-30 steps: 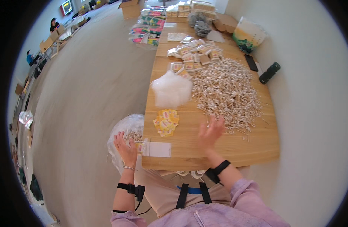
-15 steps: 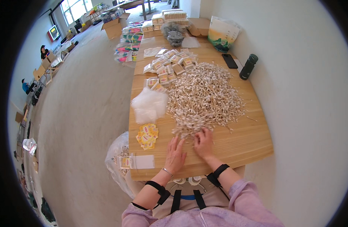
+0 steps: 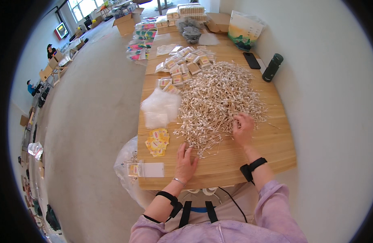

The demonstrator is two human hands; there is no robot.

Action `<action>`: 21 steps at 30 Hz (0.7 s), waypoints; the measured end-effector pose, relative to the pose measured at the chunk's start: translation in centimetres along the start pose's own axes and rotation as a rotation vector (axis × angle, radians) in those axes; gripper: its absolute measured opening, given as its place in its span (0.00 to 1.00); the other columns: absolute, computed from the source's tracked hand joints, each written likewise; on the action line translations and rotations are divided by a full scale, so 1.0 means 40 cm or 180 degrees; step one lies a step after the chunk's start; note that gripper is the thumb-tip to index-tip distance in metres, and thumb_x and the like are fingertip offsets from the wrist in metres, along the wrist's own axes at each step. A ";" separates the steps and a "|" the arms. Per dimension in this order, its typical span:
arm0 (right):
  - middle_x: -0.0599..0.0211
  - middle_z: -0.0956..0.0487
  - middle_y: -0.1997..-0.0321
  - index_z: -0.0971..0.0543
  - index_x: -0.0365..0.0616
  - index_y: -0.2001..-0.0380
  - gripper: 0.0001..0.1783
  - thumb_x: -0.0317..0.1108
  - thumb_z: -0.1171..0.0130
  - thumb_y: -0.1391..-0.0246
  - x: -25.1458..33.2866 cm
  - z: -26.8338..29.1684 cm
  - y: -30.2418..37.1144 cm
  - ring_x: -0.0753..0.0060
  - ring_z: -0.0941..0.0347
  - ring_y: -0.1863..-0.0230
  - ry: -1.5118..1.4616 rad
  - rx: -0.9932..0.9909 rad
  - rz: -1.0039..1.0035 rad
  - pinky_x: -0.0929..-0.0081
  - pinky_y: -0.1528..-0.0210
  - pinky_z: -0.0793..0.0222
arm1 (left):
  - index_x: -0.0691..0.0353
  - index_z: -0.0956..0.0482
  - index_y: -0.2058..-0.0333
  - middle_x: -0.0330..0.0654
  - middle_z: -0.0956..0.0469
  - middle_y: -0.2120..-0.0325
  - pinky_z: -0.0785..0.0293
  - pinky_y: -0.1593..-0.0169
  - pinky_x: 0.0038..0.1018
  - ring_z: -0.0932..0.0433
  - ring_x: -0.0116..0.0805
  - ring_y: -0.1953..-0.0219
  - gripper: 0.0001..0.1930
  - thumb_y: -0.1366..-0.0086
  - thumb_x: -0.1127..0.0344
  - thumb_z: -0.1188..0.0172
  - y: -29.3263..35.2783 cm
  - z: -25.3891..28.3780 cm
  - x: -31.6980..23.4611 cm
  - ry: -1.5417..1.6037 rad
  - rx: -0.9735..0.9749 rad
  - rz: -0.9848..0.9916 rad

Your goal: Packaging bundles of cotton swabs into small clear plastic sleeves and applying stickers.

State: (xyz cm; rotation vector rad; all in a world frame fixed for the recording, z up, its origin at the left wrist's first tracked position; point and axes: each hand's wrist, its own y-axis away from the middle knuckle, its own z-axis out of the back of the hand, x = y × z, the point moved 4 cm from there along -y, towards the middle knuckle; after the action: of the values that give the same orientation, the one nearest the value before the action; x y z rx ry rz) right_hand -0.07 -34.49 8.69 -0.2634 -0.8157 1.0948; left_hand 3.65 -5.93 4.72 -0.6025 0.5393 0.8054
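A broad heap of cotton swabs (image 3: 219,95), white-tipped with pale sticks, lies across the middle of the wooden table. At its near left edge my left hand (image 3: 186,165) rests on the tabletop with the fingers apart, fingertips beside the loose swabs. My right hand (image 3: 244,128) reaches onto the heap's near right side, fingers bent downward among the swabs and somewhat apart; no swab shows gripped in it. To the left of my left hand are yellow printed cards (image 3: 157,141) in a loose stack and a packed swab bag (image 3: 134,169) beside a white card (image 3: 154,169).
Clear plastic bags (image 3: 160,107) lie left of the heap, with filled swab packs (image 3: 180,71) behind them. Along the wall stand a dark bottle (image 3: 272,67), a phone (image 3: 251,60) and a printed bag (image 3: 245,30). A plastic sack (image 3: 125,162) hangs by the table's left edge.
My right hand has moved away from the left, rightward and farther onto the heap. My left hand stays near the front edge. The swabs between them now lie spread toward me.
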 end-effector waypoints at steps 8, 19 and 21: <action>0.52 0.29 0.47 0.25 0.53 0.50 0.29 0.54 0.41 0.54 -0.239 0.037 -0.043 0.55 0.39 0.41 0.0881 0.0043 -0.2837 0.57 0.38 0.48 | 0.64 0.31 0.52 0.54 0.41 0.44 0.43 0.38 0.41 0.43 0.55 0.39 0.22 0.45 0.66 0.37 0.001 0.005 -0.002 -0.0063 -0.0002 -0.0038; 0.52 0.21 0.67 0.20 0.43 0.71 0.17 0.47 0.44 0.51 -0.127 0.018 -0.082 0.53 0.27 0.61 -0.0795 0.0203 -0.1939 0.61 0.52 0.36 | 0.64 0.31 0.54 0.53 0.38 0.45 0.41 0.39 0.40 0.41 0.53 0.40 0.21 0.46 0.67 0.37 0.002 0.018 -0.015 -0.0252 -0.0020 -0.0042; 0.49 0.22 0.60 0.19 0.44 0.66 0.20 0.49 0.46 0.49 -0.270 0.077 -0.130 0.53 0.28 0.55 0.0500 0.0068 -0.1924 0.62 0.47 0.38 | 0.64 0.30 0.57 0.52 0.37 0.46 0.41 0.39 0.40 0.40 0.53 0.41 0.19 0.46 0.67 0.37 -0.012 0.004 -0.030 -0.0287 -0.0018 -0.0156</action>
State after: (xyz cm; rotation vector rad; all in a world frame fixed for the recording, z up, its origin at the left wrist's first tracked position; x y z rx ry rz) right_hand -0.91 -46.83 8.85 -0.0714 -0.6782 0.5076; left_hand 3.37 -6.67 5.75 -0.5798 0.4383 0.7841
